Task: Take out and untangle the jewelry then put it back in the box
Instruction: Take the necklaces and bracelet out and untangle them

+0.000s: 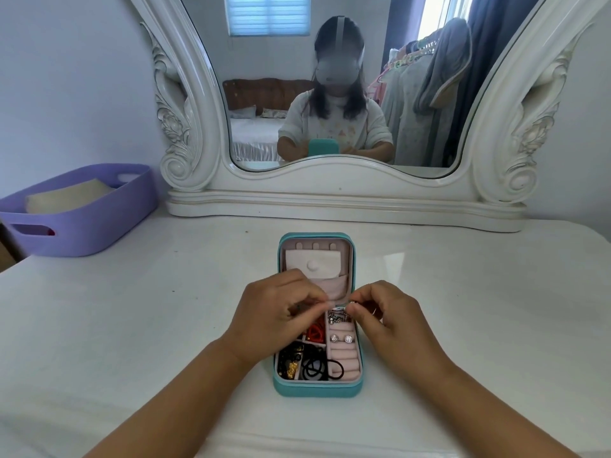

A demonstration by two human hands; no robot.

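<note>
A teal jewelry box (316,389) lies open on the white dressing table, its lid (314,259) standing up at the back with a pink pocket inside. Its compartments hold a red piece (314,333), black hair ties (317,365), gold and black beads (290,361) and two sparkling stud earrings (341,338) in the ring rolls. My left hand (274,315) and my right hand (380,320) hover over the back of the box. Both pinch a small silvery piece of jewelry (339,308) between their fingertips, with more silver links (335,317) hanging into the box below.
A large white carved mirror (330,193) stands at the back of the table and reflects a person. A purple plastic basket (79,209) with a cream item in it sits at the back left. The table's front edge runs below the box.
</note>
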